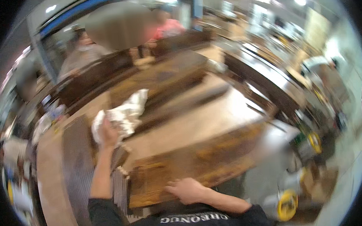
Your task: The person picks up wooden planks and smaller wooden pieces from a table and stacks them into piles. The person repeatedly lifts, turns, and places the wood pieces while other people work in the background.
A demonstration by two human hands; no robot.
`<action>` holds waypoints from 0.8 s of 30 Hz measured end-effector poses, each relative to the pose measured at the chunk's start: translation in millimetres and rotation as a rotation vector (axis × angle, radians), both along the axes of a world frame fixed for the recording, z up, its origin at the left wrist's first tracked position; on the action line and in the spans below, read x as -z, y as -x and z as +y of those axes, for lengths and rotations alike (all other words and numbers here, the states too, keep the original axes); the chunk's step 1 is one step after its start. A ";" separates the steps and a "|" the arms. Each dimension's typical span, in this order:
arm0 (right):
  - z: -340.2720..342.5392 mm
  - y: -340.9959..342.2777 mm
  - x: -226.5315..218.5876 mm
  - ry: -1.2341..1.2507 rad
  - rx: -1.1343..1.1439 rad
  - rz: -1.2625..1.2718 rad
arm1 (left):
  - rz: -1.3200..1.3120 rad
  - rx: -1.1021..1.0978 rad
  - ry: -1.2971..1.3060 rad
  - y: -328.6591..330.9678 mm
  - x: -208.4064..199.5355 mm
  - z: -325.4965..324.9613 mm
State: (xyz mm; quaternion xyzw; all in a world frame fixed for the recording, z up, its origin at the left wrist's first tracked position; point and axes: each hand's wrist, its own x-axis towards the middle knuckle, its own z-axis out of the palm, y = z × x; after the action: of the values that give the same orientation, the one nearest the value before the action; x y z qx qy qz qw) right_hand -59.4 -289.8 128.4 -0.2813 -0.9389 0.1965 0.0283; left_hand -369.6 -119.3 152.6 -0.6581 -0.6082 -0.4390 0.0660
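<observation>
Setting: workshop or factory floor, blurred by motion; long benches run back, bright ceiling lights overhead.
Surface: dark-stained wooden panel (200,165) lies across a pale workbench (206,120), its near edge close to the person's body.
Left hand (107,132): raised above the bench, fingers closed around a crumpled white cloth (121,114); the cloth bunches out above and to the right of the fist.
Right hand (187,190): laid flat, fingers spread, palm down on the near edge of the wooden panel, pressing on it as if to steady it.
Cloth position: held in the air over the far left part of the panel, not touching the wood as far as the blur allows.
Nearby: ridged grey strips (119,185) stacked at the panel's left end; yellow-wheeled trolley (287,203) on the floor to the lower right.
Others: two people (79,53) stand behind a dark board at the far side of the bench, hands not clear.
Progress: judged as wiping or rubbing the panel. Surface looks unevenly dark and patchy, so a good share seems left to go over; how much is already done cannot be told.
</observation>
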 end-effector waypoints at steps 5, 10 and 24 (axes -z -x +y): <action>64.7 18.4 -103.0 0.097 -0.164 -0.241 | 0.608 0.033 0.744 54.5 -33.8 -25.6; 147.1 11.4 -74.8 -0.014 -0.221 0.057 | 0.342 0.162 0.606 -20.6 -132.6 -80.4; 279.1 -374.3 -68.8 -1.011 0.359 0.421 | 0.358 -0.108 -0.245 -183.3 -44.7 -32.4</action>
State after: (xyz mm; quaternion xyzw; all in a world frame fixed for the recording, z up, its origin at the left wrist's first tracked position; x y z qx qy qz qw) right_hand 315.0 -10.7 197.2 -0.3424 -0.8278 -0.2331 0.3783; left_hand -186.3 -151.7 197.3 -0.6788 -0.5633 -0.3818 0.2759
